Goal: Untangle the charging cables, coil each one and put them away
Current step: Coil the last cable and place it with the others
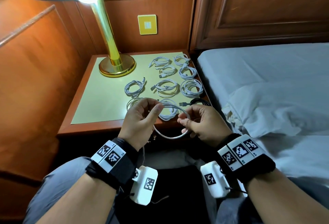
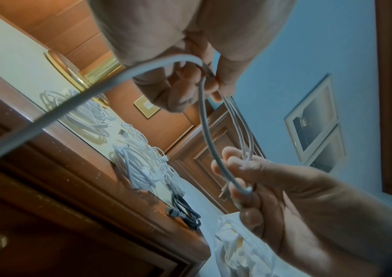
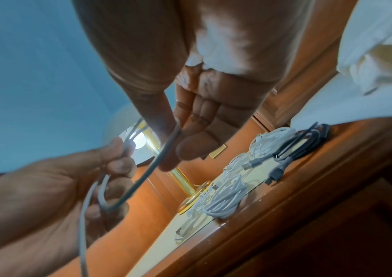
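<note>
A white charging cable (image 1: 169, 136) is looped between both hands, over the front edge of the nightstand (image 1: 92, 127). My left hand (image 1: 153, 108) pinches the loop's left side between thumb and fingers, and a loose tail hangs from it toward my lap. My right hand (image 1: 184, 123) grips the loop's right side. The left wrist view shows the cable (image 2: 203, 127) running from the left hand (image 2: 197, 88) down to the right hand (image 2: 245, 180), which holds two or three strands and a plug end. In the right wrist view, the right hand (image 3: 178, 148) pinches the cable (image 3: 140, 183).
Several coiled white cables (image 1: 167, 87) lie on the nightstand's pale top, with a coiled black cable (image 1: 199, 101) at its front right corner. A brass lamp (image 1: 116, 65) stands at the back left. A bed with white sheets (image 1: 267, 84) lies to the right.
</note>
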### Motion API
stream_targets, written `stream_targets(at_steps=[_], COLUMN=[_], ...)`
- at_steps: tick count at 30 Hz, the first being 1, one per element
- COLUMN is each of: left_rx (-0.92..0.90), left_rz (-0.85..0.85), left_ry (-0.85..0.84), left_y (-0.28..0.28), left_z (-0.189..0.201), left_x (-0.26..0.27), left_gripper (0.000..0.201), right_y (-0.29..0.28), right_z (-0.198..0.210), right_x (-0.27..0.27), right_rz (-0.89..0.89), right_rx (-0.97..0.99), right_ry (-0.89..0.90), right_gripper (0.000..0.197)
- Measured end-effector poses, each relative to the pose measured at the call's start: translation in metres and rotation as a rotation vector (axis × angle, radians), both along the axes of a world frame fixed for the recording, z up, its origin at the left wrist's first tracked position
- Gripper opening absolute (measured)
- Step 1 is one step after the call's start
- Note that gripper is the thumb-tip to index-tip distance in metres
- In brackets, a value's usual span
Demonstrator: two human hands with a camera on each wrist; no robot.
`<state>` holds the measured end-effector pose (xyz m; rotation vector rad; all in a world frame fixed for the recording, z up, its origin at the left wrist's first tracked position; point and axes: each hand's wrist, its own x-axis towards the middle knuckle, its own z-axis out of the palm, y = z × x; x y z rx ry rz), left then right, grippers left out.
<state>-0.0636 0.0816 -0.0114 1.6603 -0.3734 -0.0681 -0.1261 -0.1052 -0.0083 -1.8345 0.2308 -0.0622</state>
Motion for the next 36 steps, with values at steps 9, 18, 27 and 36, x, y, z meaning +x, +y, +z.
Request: stream_targets(at_steps=[9,18,27,36], left_rx=[0.017,0.144,0.241,0.180], left_rz=[0.081,0.075,-0.046,-0.049], left_ry=[-0.081,-0.201,-0.492,-0.429], left_y=[0.011,0.012,0.004,0.002], left_z=[0.003,0.000,-0.008,-0.006], left_x=[0.013,0.013,0.011,0.008], left_gripper=[0.007,0.009,0.010,0.012], right_y=[-0.010,-0.013,-0.011,-0.015], right_z=[0.016,0.007,0.004,0.015], right_x=[-0.002,-0.006,-0.006,-0.004], right_rz=[0.108,0.053,0.206,0.301], right_rx=[0.474,-0.159,-0.256,0.509], right_ry=[0.116,0.013,0.139,0.203], right_gripper=[0.022,0.003,0.016,0.021])
